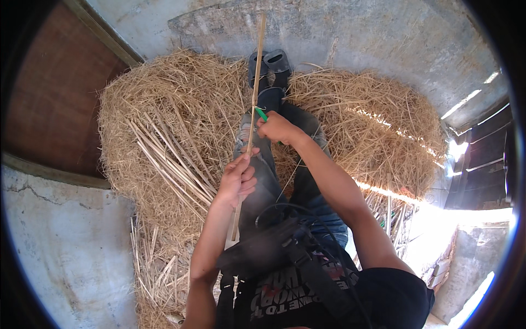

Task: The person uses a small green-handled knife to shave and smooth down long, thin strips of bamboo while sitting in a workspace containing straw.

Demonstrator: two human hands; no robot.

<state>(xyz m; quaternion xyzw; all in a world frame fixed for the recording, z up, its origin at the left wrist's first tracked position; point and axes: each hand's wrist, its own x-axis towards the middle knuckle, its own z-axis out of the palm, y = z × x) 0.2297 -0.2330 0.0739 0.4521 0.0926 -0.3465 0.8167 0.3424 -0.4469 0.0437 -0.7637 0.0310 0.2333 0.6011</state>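
Observation:
A long, thin strip of pale wood or bamboo (258, 60) runs upright through the middle, from near the far wall down to my lap. My left hand (237, 180) grips it below its middle, fingers wrapped round it. In my right hand (278, 130) is a slim green-handled tool (261, 113). Its far end meets the strip above my left hand, where a small pale curl stands out. The tool's blade or tip is too small to make out. My legs in worn jeans (262, 164) stretch out below, ending in dark shoes (276, 61).
Heaped dry straw (181, 93) lies on the left, with more straw (372, 126) on the right. A bundle of pale strips (175, 164) rests on the left heap. A concrete wall (350, 33) closes the far side. Black straps and a cable (290, 206) cross my lap.

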